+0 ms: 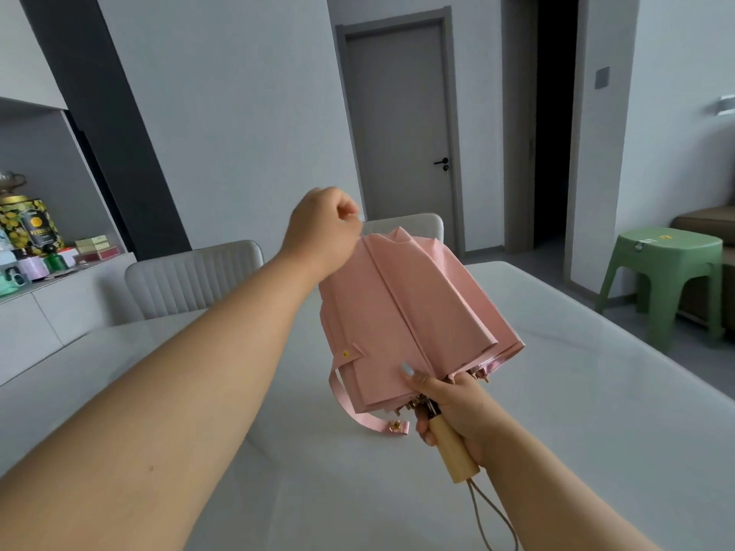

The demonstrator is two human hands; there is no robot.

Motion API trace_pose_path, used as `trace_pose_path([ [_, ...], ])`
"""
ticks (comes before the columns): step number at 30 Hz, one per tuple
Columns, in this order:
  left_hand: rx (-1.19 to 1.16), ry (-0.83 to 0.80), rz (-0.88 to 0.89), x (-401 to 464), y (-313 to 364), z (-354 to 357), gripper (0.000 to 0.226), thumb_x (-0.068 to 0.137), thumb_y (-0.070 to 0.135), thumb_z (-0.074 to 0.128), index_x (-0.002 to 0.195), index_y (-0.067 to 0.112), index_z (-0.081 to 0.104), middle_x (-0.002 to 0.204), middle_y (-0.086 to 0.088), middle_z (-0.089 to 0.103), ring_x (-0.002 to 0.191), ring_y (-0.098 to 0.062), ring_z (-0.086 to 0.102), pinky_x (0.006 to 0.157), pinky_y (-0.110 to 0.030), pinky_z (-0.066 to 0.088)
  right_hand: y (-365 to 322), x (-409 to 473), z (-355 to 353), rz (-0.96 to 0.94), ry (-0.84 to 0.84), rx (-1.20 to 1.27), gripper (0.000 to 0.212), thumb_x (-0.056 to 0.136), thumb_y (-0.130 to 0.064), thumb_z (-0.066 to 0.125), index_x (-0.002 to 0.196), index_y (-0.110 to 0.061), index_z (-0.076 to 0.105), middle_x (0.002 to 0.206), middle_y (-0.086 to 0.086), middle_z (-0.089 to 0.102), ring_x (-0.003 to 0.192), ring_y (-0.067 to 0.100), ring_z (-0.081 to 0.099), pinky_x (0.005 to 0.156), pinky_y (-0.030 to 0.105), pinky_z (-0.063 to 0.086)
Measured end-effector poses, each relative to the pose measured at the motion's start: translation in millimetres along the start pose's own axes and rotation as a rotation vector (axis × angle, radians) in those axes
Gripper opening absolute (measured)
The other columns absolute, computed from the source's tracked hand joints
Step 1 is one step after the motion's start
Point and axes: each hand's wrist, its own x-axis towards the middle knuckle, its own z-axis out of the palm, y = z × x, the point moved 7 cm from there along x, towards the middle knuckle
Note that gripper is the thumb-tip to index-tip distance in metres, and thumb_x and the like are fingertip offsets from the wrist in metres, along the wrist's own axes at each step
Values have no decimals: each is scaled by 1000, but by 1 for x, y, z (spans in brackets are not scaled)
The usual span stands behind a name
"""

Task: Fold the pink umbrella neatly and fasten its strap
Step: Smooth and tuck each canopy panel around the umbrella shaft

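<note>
Umbrella held above the table, centre. Right hand wraps the handle; left hand pinches a panel edge at the far end. Pull each panel flat, pleat one way; strap hangs unfastened.

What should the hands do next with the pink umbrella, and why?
Probably the left hand should pull that canopy fold flat and go on to the next one. The pink umbrella is collapsed but its panels flare loosely, the strap hangs unsnapped, and the right hand grips the wooden handle.
</note>
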Motion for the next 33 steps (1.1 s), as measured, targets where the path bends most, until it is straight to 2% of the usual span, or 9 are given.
trace_pose_path([
  [3, 72, -207, -16, 2, 27, 21, 46, 101, 29, 43, 64, 3, 49, 74, -12, 54, 82, -32, 47, 69, -34, 35, -2, -1, 0, -30, -1, -34, 27, 85, -26, 70, 90, -2, 60, 60, 10, 57, 42, 19, 51, 44, 29, 47],
  [5, 154, -326, -83, 5, 28, 32, 53, 104, 36, 34, 63, 10, 54, 89, -18, 62, 92, -38, 53, 79, -37, 40, -1, -3, 0, -25, -8, -52, 28, 84, -27, 70, 93, -3, 60, 67, 13, 56, 45, 19, 52, 45, 29, 48],
  [9, 223, -439, -202, 7, 10, 52, 57, 101, 52, 29, 111, 12, 69, 128, -15, 60, 117, -33, 54, 88, -33, 38, 0, -5, 1, -12, -17, -63, 33, 81, -31, 73, 96, -5, 60, 73, 16, 57, 46, 20, 53, 48, 31, 50],
  [15, -1, -401, -347, 12, -9, 50, 63, 98, 56, 36, 130, 7, 59, 135, -11, 56, 121, -30, 53, 91, -35, 38, 2, -5, 1, 22, -48, -22, 36, 81, -30, 75, 95, -2, 59, 61, 11, 59, 43, 21, 52, 44, 28, 46],
  [17, -167, -435, -419, 11, -15, 52, 59, 96, 61, 39, 120, 14, 66, 115, -5, 63, 105, -24, 59, 86, -35, 42, 3, -6, 4, 36, -82, -11, 37, 79, -31, 76, 92, 0, 60, 61, 14, 62, 44, 21, 51, 44, 27, 44],
  [20, -490, -515, -566, 5, -11, 54, 61, 96, 62, 37, 73, 12, 63, 70, -2, 58, 65, -17, 52, 63, -29, 41, 4, -8, 6, 43, -120, 15, 39, 74, -32, 78, 88, 1, 62, 63, 15, 62, 43, 21, 50, 43, 27, 43],
  [25, -455, -584, -574, 1, -14, 56, 57, 91, 62, 48, 77, 13, 71, 75, -4, 69, 68, -18, 63, 72, -31, 49, 0, -9, 6, 28, -165, 50, 40, 68, -33, 84, 88, -4, 66, 65, 14, 62, 44, 20, 50, 42, 26, 42],
  [30, -704, -432, -588, 7, -15, 50, 52, 92, 51, 52, 56, 14, 54, 57, -1, 53, 58, -15, 46, 61, -28, 35, 3, -6, 6, 24, -169, 57, 47, 66, -37, 81, 92, -1, 66, 70, 18, 63, 43, 20, 50, 42, 26, 42],
  [33, -389, -404, -496, 10, -19, 48, 44, 84, 53, 60, 61, 16, 61, 70, -2, 62, 67, -20, 53, 68, -31, 40, 3, -6, 6, 25, -184, 51, 45, 66, -38, 80, 91, -2, 67, 75, 22, 64, 44, 20, 51, 43, 26, 43],
])
